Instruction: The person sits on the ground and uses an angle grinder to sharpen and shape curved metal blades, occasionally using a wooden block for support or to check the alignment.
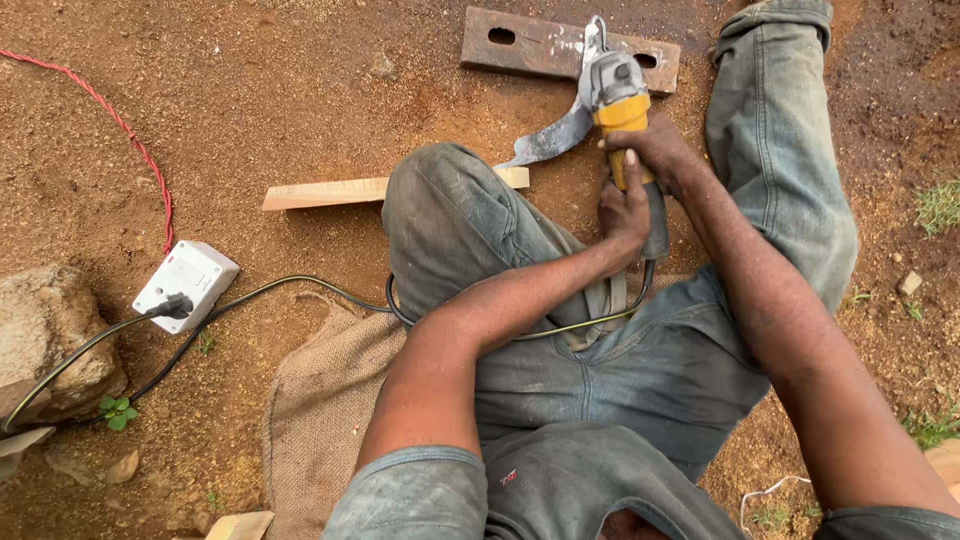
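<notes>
I sit on the ground and both hands grip a yellow and grey angle grinder (617, 95) between my knees. My right hand (655, 150) wraps the yellow body from the right. My left hand (625, 210) holds the dark rear handle just below it. The grinder head rests against a curved grey metal blade (555, 135) that lies over a wooden strip (330, 192). The grinder's black cable (300, 288) runs left to a white socket box (187, 284).
A rusty slotted metal plate (540, 45) lies beyond the grinder. A burlap sack (320, 400) is under me. A rock (45, 335) sits at the left edge. A red cord (120, 130) snakes over the brown soil to the socket box.
</notes>
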